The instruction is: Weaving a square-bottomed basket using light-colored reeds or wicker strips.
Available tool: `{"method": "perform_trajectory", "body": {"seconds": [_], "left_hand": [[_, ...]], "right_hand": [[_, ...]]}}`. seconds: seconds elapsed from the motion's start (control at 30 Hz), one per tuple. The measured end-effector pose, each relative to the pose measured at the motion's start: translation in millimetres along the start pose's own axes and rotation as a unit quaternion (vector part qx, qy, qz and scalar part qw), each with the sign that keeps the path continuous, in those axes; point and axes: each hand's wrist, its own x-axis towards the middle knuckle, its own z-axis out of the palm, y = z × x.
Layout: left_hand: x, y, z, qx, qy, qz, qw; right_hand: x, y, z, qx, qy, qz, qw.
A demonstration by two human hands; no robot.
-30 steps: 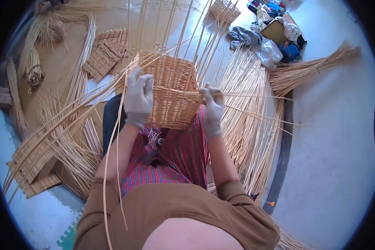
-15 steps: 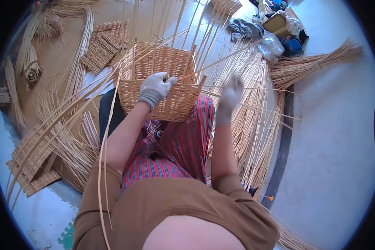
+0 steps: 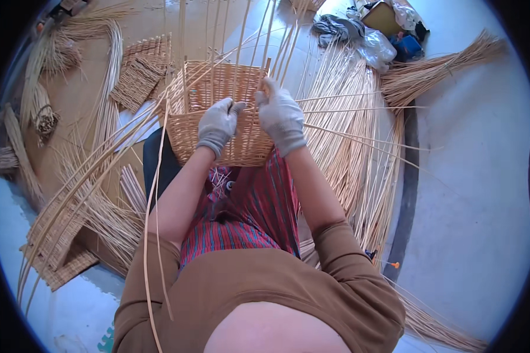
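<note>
A square, half-woven wicker basket (image 3: 250,141) rests on my lap, with long upright stakes (image 3: 238,44) rising from its walls. My left hand (image 3: 218,125), in a pale knit glove, is closed on the near rim, thumb toward the right. At the right near corner is my right hand (image 3: 281,116), gloved alike, its fingers pinched on a thin wicker strand beside the corner post. The fingertips partly hide that strand. Loose strands (image 3: 121,138) trail from the basket's left side, and a few others (image 3: 365,109) stick out past my right hand.
A large spread of wicker rods (image 3: 347,135) covers the floor to the right, with a tied bundle (image 3: 447,70) beyond. Woven panels (image 3: 138,79) lie at the left, more (image 3: 59,247) lower down. A clear plastic bag (image 3: 376,50) and a blue container (image 3: 407,46) stand at the far right.
My right hand has come in from the right, where it was raised and blurred, to the basket's right corner. My left hand keeps its hold on the rim.
</note>
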Motion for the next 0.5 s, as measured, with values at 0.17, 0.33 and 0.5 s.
{"method": "perform_trajectory", "body": {"seconds": [0.17,0.33,0.5], "left_hand": [[-4,-13,9,0.104,0.126,0.124,0.979],[-5,-9,5,0.066,0.097,0.088,0.989],[-6,-4,4,0.047,0.087,0.077,0.992]], "right_hand": [[-9,8,12,0.027,-0.01,0.051,0.998],[-3,-12,-11,-0.015,-0.055,0.062,0.996],[-18,13,18,0.025,-0.002,0.041,0.999]]}}
